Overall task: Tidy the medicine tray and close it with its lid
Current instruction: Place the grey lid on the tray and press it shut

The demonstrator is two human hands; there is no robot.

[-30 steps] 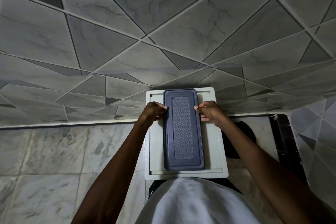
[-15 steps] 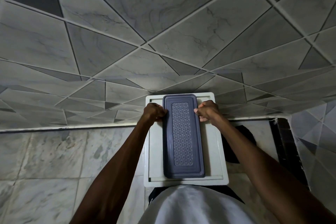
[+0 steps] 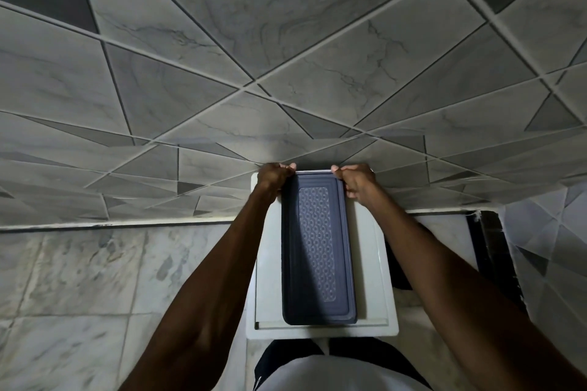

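Both my hands have slid forward along the lid since a second ago: they were pinching its long sides partway down, and now they sit right up at the far corners, close to the tiled wall (image 3: 286, 57). My left hand (image 3: 273, 178) has its fingers curled tight together over the far-left corner of the dark blue lid (image 3: 317, 251), and my right hand (image 3: 355, 182) is clamped the same way on the far-right corner, thumb tucked against the far edge. The lid hasn't shifted; it lies flat and lengthwise, its patterned panel facing up, on the white stand (image 3: 371, 263) in front of me, near edge just short of the stand's front lip.

What this tells me, I reckon, is that I'm working round the rim, pressing the lid home corner by corner. A thin pale strip shows along the far edge between my hands; whether that's the tray's rim peeking out or the stand behind it, I can't tell. The tray itself and whatever medicine is in it are hidden under the lid, so the tidying looks done and the closing is nearly there. Next I'd judge the near corners want checking, since neither hand is on them.
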